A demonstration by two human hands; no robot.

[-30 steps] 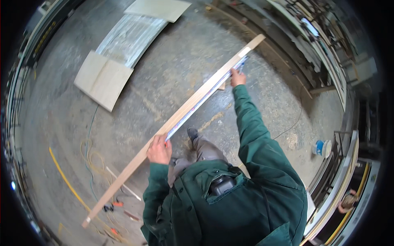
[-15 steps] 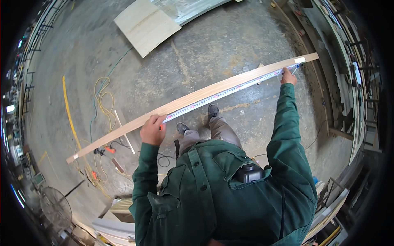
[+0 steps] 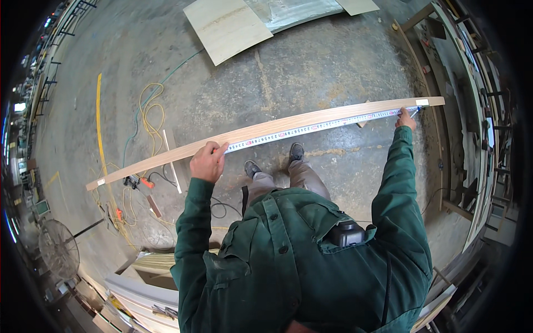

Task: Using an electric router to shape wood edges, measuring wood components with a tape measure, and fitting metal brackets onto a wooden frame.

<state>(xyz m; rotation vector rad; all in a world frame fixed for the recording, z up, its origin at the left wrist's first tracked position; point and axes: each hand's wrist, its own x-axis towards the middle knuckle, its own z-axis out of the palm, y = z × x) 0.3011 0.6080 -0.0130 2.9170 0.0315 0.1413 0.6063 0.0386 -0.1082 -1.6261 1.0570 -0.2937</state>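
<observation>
A long light-brown wooden board [image 3: 294, 123] stretches across the view in front of me, a pale label near each end. Along its near edge runs a white measuring tape blade [image 3: 300, 131], pulled out straight between my hands. My left hand [image 3: 207, 162] is closed around the blade's left part, against the board, with a bit of red showing at the fingers. With my arm stretched out, my right hand [image 3: 406, 118] pinches the tape close to the board's right end. A small dark-blue piece shows just past those fingers; whether it is the tape's case I cannot tell.
Plywood sheets [image 3: 229, 30] lie at the far side. On the left floor are a yellow cord [image 3: 149, 119], an orange-and-black power tool [image 3: 146, 182] and a thin white strip [image 3: 171, 161]. A fan [image 3: 58, 250] stands at the lower left, a wooden rack [image 3: 463, 111] on the right.
The board and tape appear more level, the right end lower in the picture and the left end higher. The view has shifted, and both hands keep their hold on the tape.
</observation>
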